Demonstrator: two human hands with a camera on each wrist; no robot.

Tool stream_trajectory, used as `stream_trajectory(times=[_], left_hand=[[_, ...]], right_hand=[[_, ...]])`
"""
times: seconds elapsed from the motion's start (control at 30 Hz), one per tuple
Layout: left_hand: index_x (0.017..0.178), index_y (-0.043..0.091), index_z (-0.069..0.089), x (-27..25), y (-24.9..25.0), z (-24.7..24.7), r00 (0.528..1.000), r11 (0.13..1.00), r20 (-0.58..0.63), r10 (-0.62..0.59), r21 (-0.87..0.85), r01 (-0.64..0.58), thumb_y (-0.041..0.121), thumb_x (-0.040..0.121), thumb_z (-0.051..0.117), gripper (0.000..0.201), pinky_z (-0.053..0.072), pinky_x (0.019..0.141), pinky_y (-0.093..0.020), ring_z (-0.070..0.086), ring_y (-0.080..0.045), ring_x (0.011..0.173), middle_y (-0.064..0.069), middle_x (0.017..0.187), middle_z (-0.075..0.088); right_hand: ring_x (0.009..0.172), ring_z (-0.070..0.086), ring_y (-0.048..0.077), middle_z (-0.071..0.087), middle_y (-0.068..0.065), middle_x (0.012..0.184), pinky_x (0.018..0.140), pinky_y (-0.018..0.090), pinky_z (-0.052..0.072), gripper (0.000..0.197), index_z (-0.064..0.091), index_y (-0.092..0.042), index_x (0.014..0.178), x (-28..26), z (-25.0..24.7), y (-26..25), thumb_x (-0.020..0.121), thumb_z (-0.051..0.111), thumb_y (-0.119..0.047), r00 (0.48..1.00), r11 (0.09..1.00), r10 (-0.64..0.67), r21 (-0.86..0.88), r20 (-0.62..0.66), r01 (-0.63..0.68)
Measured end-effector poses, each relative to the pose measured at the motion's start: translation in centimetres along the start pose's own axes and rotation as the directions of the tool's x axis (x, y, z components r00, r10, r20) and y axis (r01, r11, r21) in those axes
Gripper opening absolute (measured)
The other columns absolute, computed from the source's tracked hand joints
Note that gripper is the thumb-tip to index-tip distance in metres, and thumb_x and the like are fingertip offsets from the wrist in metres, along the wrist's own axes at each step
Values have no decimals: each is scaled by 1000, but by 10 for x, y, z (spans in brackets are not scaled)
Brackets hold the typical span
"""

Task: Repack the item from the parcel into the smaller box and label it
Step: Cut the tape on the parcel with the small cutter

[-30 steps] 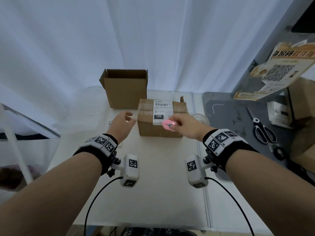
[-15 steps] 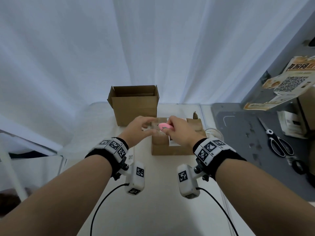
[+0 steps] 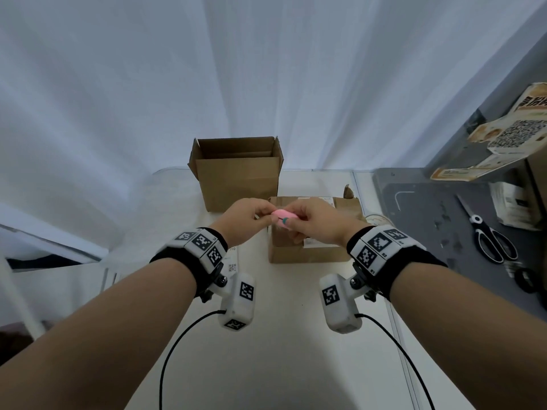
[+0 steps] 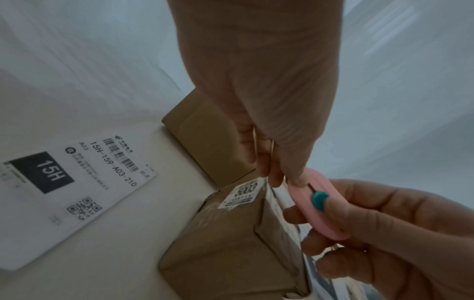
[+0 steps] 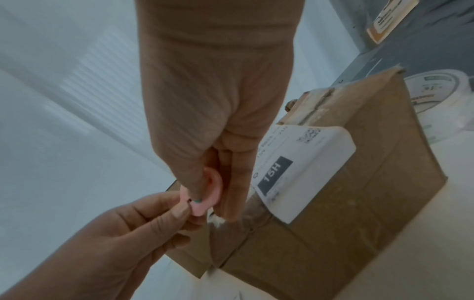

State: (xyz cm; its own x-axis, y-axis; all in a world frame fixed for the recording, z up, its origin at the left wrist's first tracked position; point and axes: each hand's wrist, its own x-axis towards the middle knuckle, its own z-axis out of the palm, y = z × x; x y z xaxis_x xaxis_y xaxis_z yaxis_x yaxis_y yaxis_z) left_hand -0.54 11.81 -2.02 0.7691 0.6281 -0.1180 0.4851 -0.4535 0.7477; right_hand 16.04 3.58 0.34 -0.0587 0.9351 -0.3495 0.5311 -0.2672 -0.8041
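A small pink cutter (image 3: 281, 216) with a teal slider (image 4: 320, 200) is held between both hands just above the taped brown parcel (image 3: 313, 250). My right hand (image 3: 291, 221) grips its body, thumb by the slider. My left hand (image 3: 263, 216) pinches the cutter's other end (image 4: 295, 178). The parcel (image 5: 359, 203) carries a white "15H" label (image 5: 295, 168) folded over its edge. Behind it stands the open, empty-looking cardboard box (image 3: 236, 173). A loose "15H" label (image 4: 64, 192) lies flat on the white table to the left.
A roll of tape (image 5: 436, 91) sits right behind the parcel. On the grey mat (image 3: 429, 208) to the right lie scissors (image 3: 488, 235) and printed papers. White curtains hang behind the table; its near half (image 3: 281, 350) is bare.
My left hand, open beside the parcel a second ago, has come over and taken the cutter's free end. My right hand has carried the cutter from the parcel's front up over its left top.
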Motion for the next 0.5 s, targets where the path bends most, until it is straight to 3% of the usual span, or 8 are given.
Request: stream_trajectory(times=[0.07, 0.13, 0.23, 0.3, 0.33, 0.4, 0.5], left_hand=[[109, 14, 67, 4, -4, 1, 1000, 999, 2, -17, 27, 17, 22, 89, 60, 22, 43, 76, -22, 55, -15, 89, -2, 97, 65], [116, 18, 61, 9, -8, 0, 1000, 996, 6, -26, 90, 25, 29, 83, 68, 35, 41, 90, -28, 49, -14, 103, -1, 112, 55], [144, 26, 31, 18, -16, -2, 984, 961, 134, -117, 266, 78, 47, 76, 71, 81, 25, 113, -37, 26, -20, 136, 1, 150, 28], [149, 27, 16, 21, -20, -2, 958, 949, 217, -187, 293, 118, 52, 75, 69, 94, 14, 119, -41, 6, -21, 146, 4, 159, 7], [149, 26, 16, 21, -21, -1, 952, 953, 234, -197, 274, 130, 52, 74, 70, 96, 11, 120, -41, 2, -20, 147, 4, 160, 2], [147, 20, 22, 20, -20, 5, 955, 967, 225, -192, 208, 146, 48, 69, 75, 98, 14, 119, -38, 3, -19, 147, 2, 160, 4], [135, 13, 30, 11, -17, 19, 961, 977, 176, -212, 36, 209, 42, 68, 79, 88, 32, 110, -30, 34, -18, 137, -3, 150, 32]], right_hand=[[77, 69, 26, 68, 14, 94, 75, 37, 60, 22, 65, -8, 110, 3, -1, -1, 94, 53, -17, 1000, 1000, 17, -22, 13, -17], [75, 66, 22, 67, 13, 91, 73, 36, 59, 22, 65, -5, 108, 6, -2, 0, 93, 53, -15, 998, 996, 42, -82, -55, -46], [82, 63, 26, 65, 14, 92, 77, 40, 55, 24, 61, -2, 99, 9, -3, 3, 91, 54, -24, 973, 967, 52, -230, -224, -105], [79, 58, 24, 61, 10, 90, 72, 37, 50, 28, 56, -2, 99, 10, -1, 5, 93, 51, -28, 961, 962, 75, -233, -264, -140], [79, 55, 21, 58, 8, 90, 70, 34, 46, 29, 55, -2, 101, 10, 1, 5, 94, 49, -30, 962, 958, 89, -243, -257, -154], [83, 52, 20, 56, 5, 91, 72, 31, 41, 32, 52, -5, 105, 10, 3, 6, 97, 43, -34, 962, 939, 107, -292, -253, -182], [86, 54, 22, 58, 3, 90, 78, 35, 43, 29, 50, -12, 107, 3, 0, 12, 98, 37, -36, 926, 879, 154, -381, -344, -288]])
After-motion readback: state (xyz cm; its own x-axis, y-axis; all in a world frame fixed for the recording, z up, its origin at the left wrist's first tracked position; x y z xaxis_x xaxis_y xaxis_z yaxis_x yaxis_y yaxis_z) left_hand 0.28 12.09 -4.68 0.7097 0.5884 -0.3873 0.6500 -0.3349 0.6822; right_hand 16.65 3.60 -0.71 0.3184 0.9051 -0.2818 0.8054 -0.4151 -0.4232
